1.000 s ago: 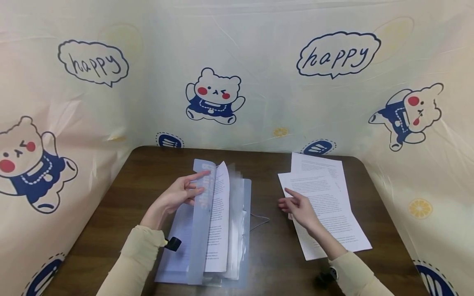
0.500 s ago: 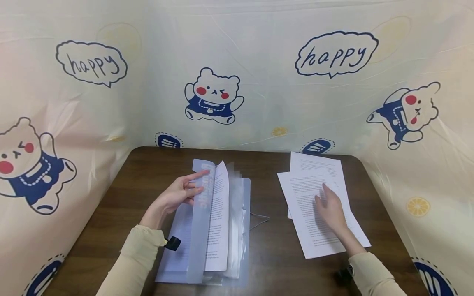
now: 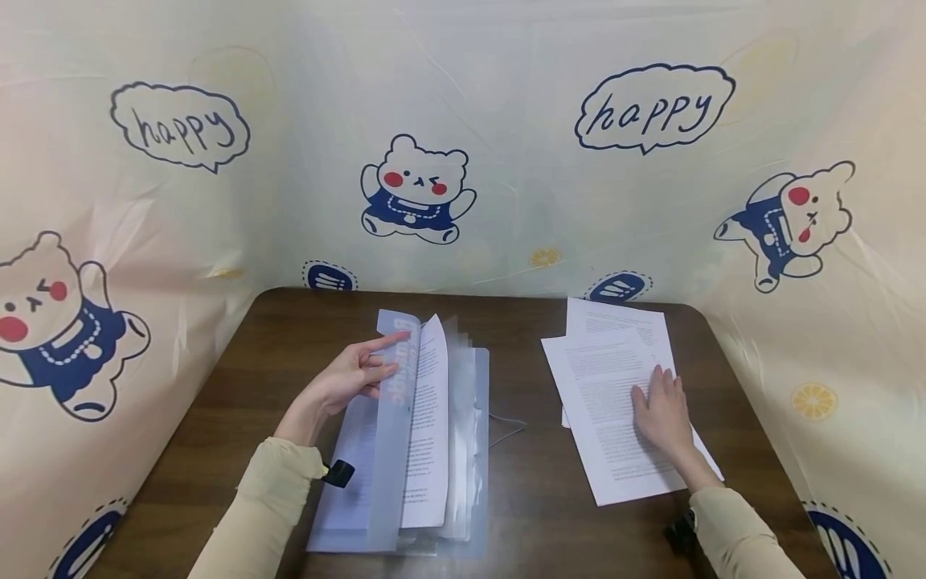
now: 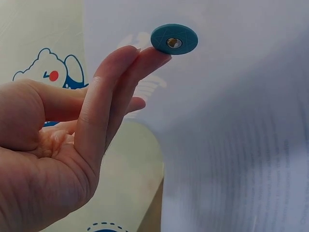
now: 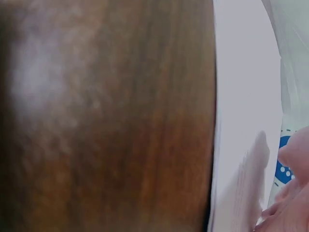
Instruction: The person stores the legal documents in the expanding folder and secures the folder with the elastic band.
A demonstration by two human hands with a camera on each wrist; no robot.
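My left hand [image 3: 347, 378] supports the raised cover of a translucent blue document folder [image 3: 394, 466], its fingers against the outer side. In the left wrist view the fingertips touch the cover beside a teal round button [image 4: 174, 39]. Printed sheets [image 3: 428, 426] stand within the raised folder, with clear sleeves [image 3: 457, 466] to their right. To the right, my right hand [image 3: 664, 414] rests with extended fingers on the top printed sheet [image 3: 600, 418] of a loose pile. In the right wrist view part of the right hand [image 5: 289, 208] hovers at the edge, over white paper [image 5: 246, 96].
Another printed sheet [image 3: 615, 316] sticks out behind the top one. A thin string [image 3: 510, 426] trails from the folder onto the brown wooden table [image 3: 521, 498]. A printed curtain [image 3: 521, 161] encloses the table's back and sides.
My right hand has moved from the pile's left edge across to its right side and settled on the top sheet. The left hand and folder have stayed nearly still.
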